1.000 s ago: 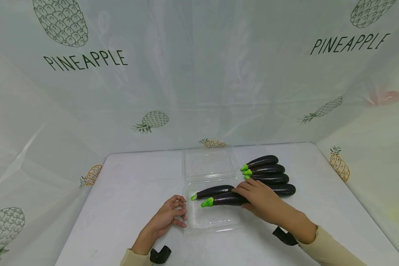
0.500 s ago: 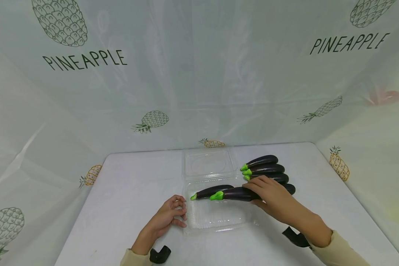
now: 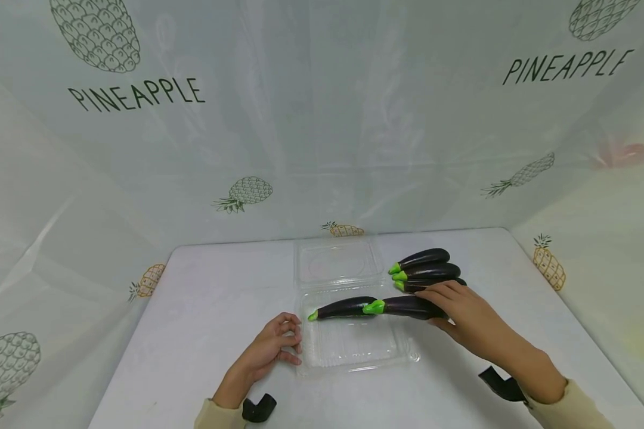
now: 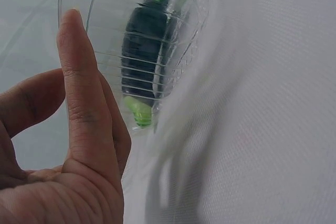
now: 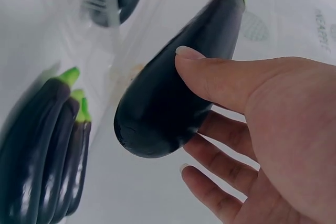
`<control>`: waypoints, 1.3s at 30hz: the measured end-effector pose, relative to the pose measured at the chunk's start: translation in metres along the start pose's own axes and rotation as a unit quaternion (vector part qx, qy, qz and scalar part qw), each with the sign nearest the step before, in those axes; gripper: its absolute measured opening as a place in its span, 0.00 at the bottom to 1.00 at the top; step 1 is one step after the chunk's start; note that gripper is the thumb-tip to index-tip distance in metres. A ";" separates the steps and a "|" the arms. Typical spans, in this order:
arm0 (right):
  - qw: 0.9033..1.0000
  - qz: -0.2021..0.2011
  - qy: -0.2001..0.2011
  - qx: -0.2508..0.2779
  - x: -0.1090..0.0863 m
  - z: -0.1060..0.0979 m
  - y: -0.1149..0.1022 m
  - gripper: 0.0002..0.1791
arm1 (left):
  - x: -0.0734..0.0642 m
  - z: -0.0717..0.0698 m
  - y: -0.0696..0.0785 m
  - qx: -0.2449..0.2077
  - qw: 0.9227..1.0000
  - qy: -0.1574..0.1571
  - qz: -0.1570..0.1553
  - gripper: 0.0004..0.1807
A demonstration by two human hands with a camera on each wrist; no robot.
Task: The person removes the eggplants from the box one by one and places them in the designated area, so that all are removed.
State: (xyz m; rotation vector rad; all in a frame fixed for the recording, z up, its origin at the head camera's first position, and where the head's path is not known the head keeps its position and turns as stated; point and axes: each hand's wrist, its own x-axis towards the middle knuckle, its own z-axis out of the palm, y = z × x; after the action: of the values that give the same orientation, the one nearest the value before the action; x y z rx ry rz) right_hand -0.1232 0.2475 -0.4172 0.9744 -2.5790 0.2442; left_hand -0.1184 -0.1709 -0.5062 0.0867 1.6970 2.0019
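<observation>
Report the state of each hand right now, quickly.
Left hand: holds nothing, fingers loosely curled, fingertips at the clear plastic container's edge.
Right hand: grips an eggplant by its blunt end.

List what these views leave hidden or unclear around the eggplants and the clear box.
- Head view: the right hand hides the rear end of the held eggplant and part of the eggplant pile.
- Left wrist view: the clear box ribs distort the eggplant in the box; the left hand is cut off.
</observation>
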 end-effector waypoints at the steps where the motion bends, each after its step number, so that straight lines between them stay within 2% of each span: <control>1: 1.000 0.002 0.001 -0.001 -0.002 0.000 0.002 0.33 | 0.000 0.000 0.000 0.001 1.000 0.000 -0.001 0.16; 15: 0.999 0.048 -0.002 -0.005 -0.028 -0.001 0.033 0.33 | 0.002 0.000 0.001 0.009 1.000 0.006 -0.006 0.17; 32: 0.997 0.072 0.000 -0.001 -0.051 -0.001 0.061 0.33 | 0.002 0.000 0.000 0.014 1.000 0.003 -0.006 0.17; 39: 0.996 0.083 -0.020 0.004 -0.057 0.004 0.067 0.31 | 0.004 0.000 0.000 0.015 1.000 0.004 -0.007 0.16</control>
State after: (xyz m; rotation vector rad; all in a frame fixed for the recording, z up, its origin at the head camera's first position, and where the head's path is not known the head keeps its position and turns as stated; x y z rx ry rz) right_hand -0.1294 0.3311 -0.4457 0.7751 -2.7007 0.2809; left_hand -0.1216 -0.1693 -0.5068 0.0754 1.7280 1.9698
